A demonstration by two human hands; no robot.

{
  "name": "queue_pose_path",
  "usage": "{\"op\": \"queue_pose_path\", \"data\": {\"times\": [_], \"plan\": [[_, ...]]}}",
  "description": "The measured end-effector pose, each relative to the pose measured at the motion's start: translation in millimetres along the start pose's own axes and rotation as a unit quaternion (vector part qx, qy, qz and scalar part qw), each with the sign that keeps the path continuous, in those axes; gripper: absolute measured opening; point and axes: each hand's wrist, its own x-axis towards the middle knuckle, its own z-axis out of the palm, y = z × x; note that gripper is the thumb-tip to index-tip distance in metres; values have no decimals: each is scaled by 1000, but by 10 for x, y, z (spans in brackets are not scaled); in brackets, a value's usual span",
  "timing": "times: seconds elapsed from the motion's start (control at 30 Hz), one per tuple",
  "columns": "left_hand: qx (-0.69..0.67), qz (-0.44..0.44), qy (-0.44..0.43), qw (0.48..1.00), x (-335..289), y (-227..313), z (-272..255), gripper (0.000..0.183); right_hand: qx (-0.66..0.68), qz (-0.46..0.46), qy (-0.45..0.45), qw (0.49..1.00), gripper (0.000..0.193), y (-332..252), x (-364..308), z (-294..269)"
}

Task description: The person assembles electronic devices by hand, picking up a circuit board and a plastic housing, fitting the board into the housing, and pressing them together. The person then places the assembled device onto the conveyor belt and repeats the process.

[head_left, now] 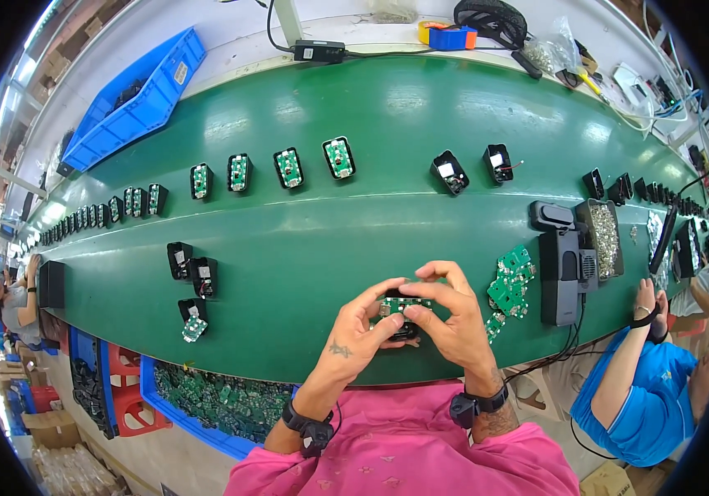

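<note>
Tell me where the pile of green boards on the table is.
In the head view, the pile of green boards lies right of centre on the green table, between the person's right-hand fingers and the black device.

The left hand [359, 335] and right hand [456, 318] grip a black housing [405, 332] with a green board [408, 303] at its open face, over the tabletop [313, 256]. Clockwise from them: two dark cases [450, 172] at one o'clock, loose circuit boards [508, 289] between two and three, a co-worker in blue [648, 405] at four, a blue bin [149, 382] of boards at eight, three more cases [204, 277] at nine, a blue crate [135, 112] at ten.
</note>
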Motion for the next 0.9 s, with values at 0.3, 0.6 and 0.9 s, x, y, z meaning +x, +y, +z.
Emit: {"op": "queue_pose_path", "data": {"times": [0.3,0.6,0.9], "plan": [[14,-49,-2,999,15,-4,46,53,27,7,-31,999,16,29,-11,16],[38,5,14,999,22,-67,101,51,75,32,-3,997,16,63,-94,128],[150,163,140,965,4,-104,144,48,-71,15,121,990,9,-124,-199,218]]}}
